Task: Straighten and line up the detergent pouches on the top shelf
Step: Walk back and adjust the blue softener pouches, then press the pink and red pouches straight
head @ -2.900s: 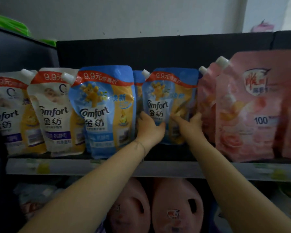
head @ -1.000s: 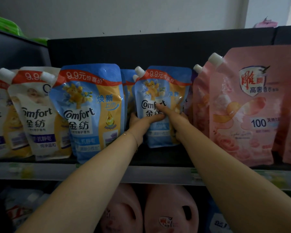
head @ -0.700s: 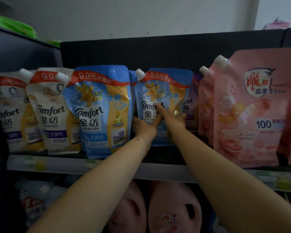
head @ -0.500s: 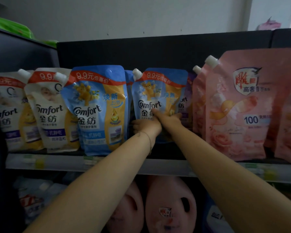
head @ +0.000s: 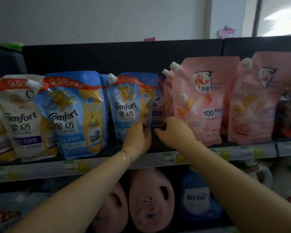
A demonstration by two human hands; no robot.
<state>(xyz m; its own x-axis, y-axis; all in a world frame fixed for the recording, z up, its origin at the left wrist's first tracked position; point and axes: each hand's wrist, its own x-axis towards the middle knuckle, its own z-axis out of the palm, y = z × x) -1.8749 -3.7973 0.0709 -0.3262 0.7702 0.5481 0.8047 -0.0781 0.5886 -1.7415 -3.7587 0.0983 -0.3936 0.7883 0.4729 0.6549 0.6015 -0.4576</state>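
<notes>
Nearest the camera, two bare forearms reached up and forward over the lower shelf, where smooth pink moulded-plastic jugs with cut-out handles [head: 149, 199] stood beneath the pale price-label rail [head: 225, 153] of the top shelf. Past that rail the left hand [head: 138, 137] gripped the lower right corner of a blue-and-yellow spouted film pouch [head: 129, 101], fingers curled round its edge. It seemed to be holding the pouch upright and facing front where it stood, set back from its neighbours. The right hand [head: 173, 132] lay just beside it, fingers curled toward the bottom of a purple film pouch [head: 157, 106] half hidden behind. Whether it pinched that pouch or merely touched it could not be told. Both pouches stood mid-row on the top shelf, between a matching blue-and-yellow pouch [head: 74, 115] further forward on the left and a tall pink spouted pouch [head: 200, 101] on the right. The film looked glossy, crinkled and slack, so a pouch would likely slump unless steadied low, near its flat base. A white-and-gold spouted pouch [head: 22, 118] leaned at the far left, its white screw cap tilted. Behind them all stood a matte black back panel [head: 124, 56], then a plain pale wall [head: 107, 17].
</notes>
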